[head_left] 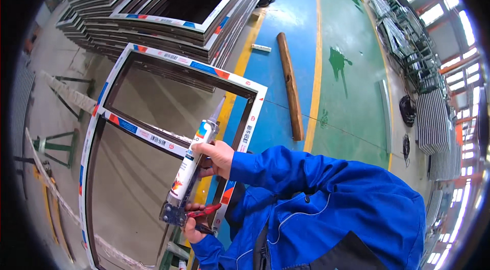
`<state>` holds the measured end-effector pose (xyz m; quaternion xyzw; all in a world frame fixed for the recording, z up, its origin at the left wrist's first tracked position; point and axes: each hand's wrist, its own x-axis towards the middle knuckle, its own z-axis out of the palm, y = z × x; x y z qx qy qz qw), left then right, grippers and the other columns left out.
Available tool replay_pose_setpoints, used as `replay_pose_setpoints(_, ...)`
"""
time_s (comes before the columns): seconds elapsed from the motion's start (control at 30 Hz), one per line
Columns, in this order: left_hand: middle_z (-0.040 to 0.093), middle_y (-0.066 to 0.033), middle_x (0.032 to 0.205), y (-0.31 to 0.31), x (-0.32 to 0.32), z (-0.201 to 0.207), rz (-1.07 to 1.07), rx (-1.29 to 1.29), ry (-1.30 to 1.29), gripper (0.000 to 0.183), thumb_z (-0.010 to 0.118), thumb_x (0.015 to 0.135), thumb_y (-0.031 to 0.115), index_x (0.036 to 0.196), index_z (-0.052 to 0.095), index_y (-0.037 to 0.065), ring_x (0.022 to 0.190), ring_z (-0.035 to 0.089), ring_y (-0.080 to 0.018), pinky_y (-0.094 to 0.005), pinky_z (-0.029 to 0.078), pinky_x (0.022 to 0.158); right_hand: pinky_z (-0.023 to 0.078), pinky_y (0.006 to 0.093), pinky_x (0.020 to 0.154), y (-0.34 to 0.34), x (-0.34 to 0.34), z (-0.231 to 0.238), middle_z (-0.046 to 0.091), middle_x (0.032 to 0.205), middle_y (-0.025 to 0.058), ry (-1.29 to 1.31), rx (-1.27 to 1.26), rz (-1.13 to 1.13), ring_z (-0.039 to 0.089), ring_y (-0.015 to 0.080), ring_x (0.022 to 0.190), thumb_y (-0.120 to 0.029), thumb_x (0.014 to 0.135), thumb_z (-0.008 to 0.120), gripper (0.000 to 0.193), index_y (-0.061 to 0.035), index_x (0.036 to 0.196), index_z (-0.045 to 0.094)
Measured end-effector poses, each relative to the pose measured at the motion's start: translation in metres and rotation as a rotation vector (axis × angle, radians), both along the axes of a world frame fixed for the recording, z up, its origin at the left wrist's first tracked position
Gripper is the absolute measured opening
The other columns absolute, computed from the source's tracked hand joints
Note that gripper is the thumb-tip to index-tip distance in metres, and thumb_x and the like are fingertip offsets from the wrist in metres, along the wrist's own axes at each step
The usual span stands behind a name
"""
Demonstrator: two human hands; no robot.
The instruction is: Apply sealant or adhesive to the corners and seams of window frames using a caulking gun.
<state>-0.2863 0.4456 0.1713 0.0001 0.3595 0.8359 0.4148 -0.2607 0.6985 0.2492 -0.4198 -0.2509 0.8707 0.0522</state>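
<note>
A caulking gun (166, 214) loaded with a white printed sealant cartridge (188, 168) is held slantwise over a window frame (135, 128). Its translucent nozzle (218, 109) points up and away, over the frame's upper opening. My right hand (217, 157) is closed round the middle of the cartridge. Lower down, my left hand (195, 226) grips the gun's handle end, where red and black lever parts (205, 211) show; some of its fingers are hidden. The frame has dark inner edges, a crossbar and white film with red and blue marks.
Stacked, film-covered frames (204, 35) rise just beyond. A wooden beam (291, 86) and a white tube (261, 48) lie on the blue floor. Green metal stands (64, 150) are at left. Stacked panels (434, 122) and racks (403, 40) line the far right.
</note>
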Motion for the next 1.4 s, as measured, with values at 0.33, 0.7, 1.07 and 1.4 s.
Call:
replay_pose_setpoints(0.33, 0.060, -0.0155, 0.108, 0.011, -0.004, -0.002, 0.002, -0.020, -0.006, 0.053, 0.072, 0.074, 0.022, 0.119, 0.051, 0.001, 0.098, 0.058, -0.0286, -0.0492, 0.046, 0.093, 0.058, 0.0351, 0.059, 0.004, 0.002, -0.004, 0.066, 0.087, 0.0095, -0.078, 0.084, -0.059, 0.067, 0.0199, 0.077, -0.033, 0.082, 0.070, 0.040, -0.0045, 0.105, 0.056)
replay_pose_setpoints(0.7, 0.060, -0.0151, 0.109, 0.018, -0.011, -0.006, -0.033, -0.031, -0.030, 0.052, 0.070, 0.075, 0.021, 0.119, 0.051, 0.002, 0.099, 0.059, -0.0282, -0.0512, 0.048, 0.091, 0.057, 0.0340, 0.066, 0.014, 0.006, -0.005, 0.065, 0.089, 0.0094, -0.042, 0.055, -0.090, 0.067, 0.0204, 0.078, -0.028, 0.084, 0.066, 0.035, -0.0036, 0.105, 0.054)
replay_pose_setpoints(1.07, 0.058, -0.0156, 0.112, 0.041, -0.016, 0.002, -0.146, -0.098, -0.024, 0.048, 0.065, 0.080, 0.022, 0.121, 0.051, 0.003, 0.099, 0.059, -0.0280, -0.0549, 0.049, 0.089, 0.058, 0.0468, 0.074, 0.029, 0.008, -0.044, 0.064, 0.087, 0.0082, -0.121, -0.014, -0.144, 0.068, 0.0243, 0.078, -0.038, 0.085, 0.067, 0.041, -0.0058, 0.105, 0.052)
replay_pose_setpoints(1.4, 0.059, -0.0221, 0.116, 0.091, -0.036, 0.003, -0.222, -0.052, -0.221, 0.042, 0.063, 0.083, 0.015, 0.119, 0.051, -0.002, 0.106, 0.060, -0.0347, -0.0511, 0.050, 0.091, 0.055, 0.0528, 0.082, 0.061, 0.010, -0.070, 0.064, 0.094, 0.0109, -0.196, -0.031, -0.299, 0.067, 0.0293, 0.090, -0.036, 0.089, 0.061, 0.037, -0.0050, 0.106, 0.051)
